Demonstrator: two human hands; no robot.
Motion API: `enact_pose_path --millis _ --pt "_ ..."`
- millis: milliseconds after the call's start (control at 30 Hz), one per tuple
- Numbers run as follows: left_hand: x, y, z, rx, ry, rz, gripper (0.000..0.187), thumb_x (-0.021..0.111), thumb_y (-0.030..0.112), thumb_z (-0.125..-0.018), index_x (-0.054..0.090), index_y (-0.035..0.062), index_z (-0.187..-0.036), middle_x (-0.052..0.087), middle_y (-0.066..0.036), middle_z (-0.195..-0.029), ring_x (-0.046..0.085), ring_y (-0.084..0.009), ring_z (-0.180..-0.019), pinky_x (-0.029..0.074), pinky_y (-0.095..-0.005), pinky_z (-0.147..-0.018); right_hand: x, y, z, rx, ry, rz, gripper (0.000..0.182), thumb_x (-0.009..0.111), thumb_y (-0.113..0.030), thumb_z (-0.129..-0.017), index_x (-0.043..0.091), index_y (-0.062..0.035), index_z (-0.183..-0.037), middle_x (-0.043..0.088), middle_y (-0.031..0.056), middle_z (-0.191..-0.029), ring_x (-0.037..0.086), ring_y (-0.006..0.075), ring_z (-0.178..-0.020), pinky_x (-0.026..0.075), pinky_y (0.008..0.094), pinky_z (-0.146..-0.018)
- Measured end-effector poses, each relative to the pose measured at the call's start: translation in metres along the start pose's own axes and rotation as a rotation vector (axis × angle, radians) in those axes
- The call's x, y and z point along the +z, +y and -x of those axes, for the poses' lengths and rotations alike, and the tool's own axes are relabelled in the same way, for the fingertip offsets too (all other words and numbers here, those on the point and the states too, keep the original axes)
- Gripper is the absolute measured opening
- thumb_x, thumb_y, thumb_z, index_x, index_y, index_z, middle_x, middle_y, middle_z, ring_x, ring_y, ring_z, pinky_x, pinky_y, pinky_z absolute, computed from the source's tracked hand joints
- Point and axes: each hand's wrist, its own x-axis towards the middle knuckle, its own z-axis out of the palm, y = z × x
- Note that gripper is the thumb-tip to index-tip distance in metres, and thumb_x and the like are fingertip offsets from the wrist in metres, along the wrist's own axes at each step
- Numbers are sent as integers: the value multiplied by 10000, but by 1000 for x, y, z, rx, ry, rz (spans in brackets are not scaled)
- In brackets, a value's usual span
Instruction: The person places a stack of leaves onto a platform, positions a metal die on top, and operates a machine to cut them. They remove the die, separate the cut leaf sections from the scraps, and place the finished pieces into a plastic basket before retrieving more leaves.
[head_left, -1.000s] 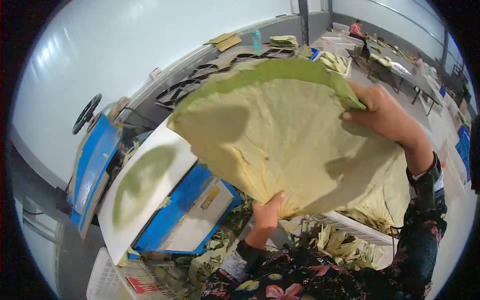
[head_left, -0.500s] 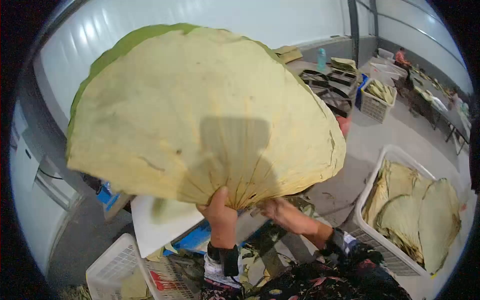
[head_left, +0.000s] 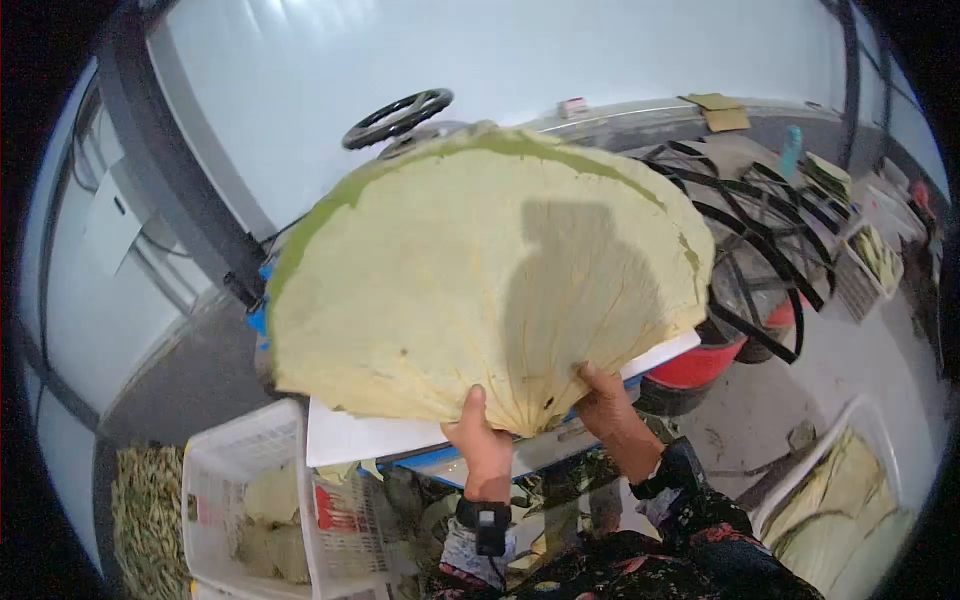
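Note:
A large dried lotus leaf [head_left: 420, 270], pale yellow-green and folded into a fan shape, spreads out ahead of me with a greener rim along its top. My left hand [head_left: 480, 440] pinches its lower edge, thumb on the near face. To the right, my right hand [head_left: 608, 412] grips the same gathered edge, also thumb up. The fingers behind the leaf are hidden. Beneath the leaf lies a white board [head_left: 375, 432], most of it covered. A dark shadow falls across the leaf's right half.
White plastic crates [head_left: 245, 440] stand at lower left beside a heap of dry strips [head_left: 148, 515]. At lower right, another white crate [head_left: 885, 440] holds more leaves. Black metal frames [head_left: 760, 260] and a red bucket [head_left: 695, 362] stand at right. A white wall [head_left: 600, 50] rises behind.
The leaf has come down lower over the white board. My right hand, blurred below the edge before, now grips the leaf. The view has turned left.

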Motion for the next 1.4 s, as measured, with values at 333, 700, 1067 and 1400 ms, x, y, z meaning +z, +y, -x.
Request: enact_pose_path --millis 333,700,1067,1400 --pt "-93 -23 30 -343 396 -8 413 522 158 -834 487 47 -1230 535 -105 -1183 520 -249 -1088 447 -406 -909 -45 5 15 239 379 427 416 574 -27 -778 453 -14 -1176 559 103 -1058 574 249 -936 473 385 -829" --pt "-141 54 7 63 438 -192 804 472 591 -813 280 45 -1372 343 -134 -1377 368 -312 -1235 334 -506 -995 -18 -61 -31 -26 238 788 427 615 -33 -746 496 9 -1153 592 94 -1043 579 213 -911 461 334 -808" --pt "-167 155 -111 -278 -329 -285 588 667 111 -748 429 -36 -1266 563 -120 -1173 560 -213 -1052 466 -326 -873 35 -77 -97 -421 64 707 615 682 -140 -715 410 -2 -1250 534 101 -1157 524 214 -1053 427 340 -900" --pt "-158 72 -133 -158 -220 -662 384 647 27 -792 524 -1 -1155 607 -39 -1019 556 -113 -876 446 -258 -793 -40 -27 -115 -289 69 281 587 639 -162 -785 380 -32 -1295 481 105 -1268 466 264 -1158 377 399 -985"
